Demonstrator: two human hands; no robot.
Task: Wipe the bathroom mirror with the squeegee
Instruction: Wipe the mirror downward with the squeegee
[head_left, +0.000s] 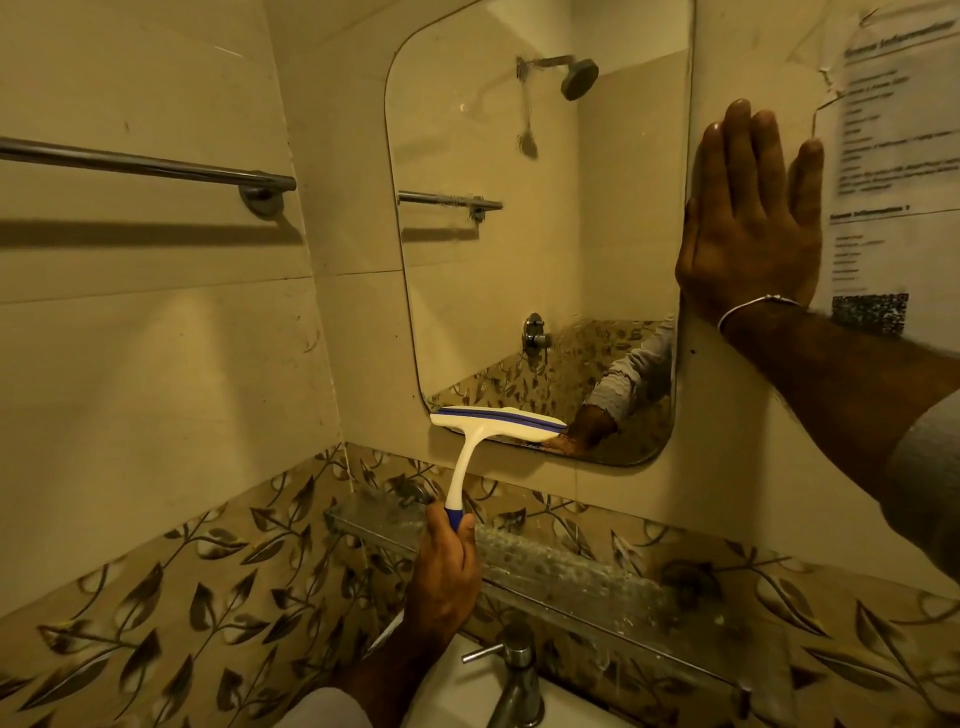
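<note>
Small tiled bathroom: wall mirror (519, 260) reflecting a shower head (579, 78), towel rail (145, 166) on beige tiles, leaf-pattern tile band (208, 597), glass shelf (545, 566) over a basin tap (514, 675), printed notice (893, 156) taped beside the mirror.

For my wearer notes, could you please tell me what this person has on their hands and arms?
Both hands, left and right, are bare and ungloved. A thin silver bangle circles the right wrist. Light grey sleeve cuffs show on the right forearm and, at the bottom edge, the left.

Notice (893, 156) text was too blurred to read; mirror (519, 234) top and tap (514, 680) base were cut off by frame.
</note>
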